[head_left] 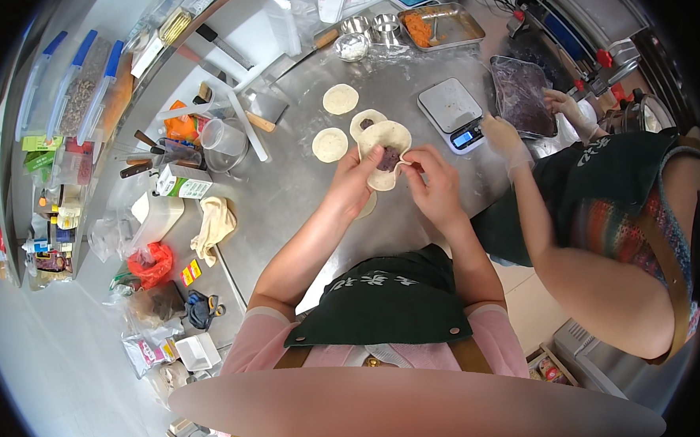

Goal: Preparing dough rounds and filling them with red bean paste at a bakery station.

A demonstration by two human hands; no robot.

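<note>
A pale round dough wrapper (386, 135) with a ball of dark purple filling (389, 159) on it is held above the steel table. My left hand (354, 176) is closed on its left side, the thumb against the filling. With fingertips, my right hand (433, 182) pinches the wrapper's right edge. Just beyond it lies another dough round (365, 116) with a bit of dark filling in its middle. Two plain dough rounds, one farther off (340, 99) and one to the left (330, 145), rest flat. Part of another round (368, 205) shows below my hands.
At the right, a co-worker's gloved hands (503, 139) are near a digital scale (449, 105) and a tray of dark purple filling (521, 93). A metal tray (463, 46) with orange filling stands at the back. Scrapers (265, 107), a carton (184, 182) and a cloth (213, 227) lie left.
</note>
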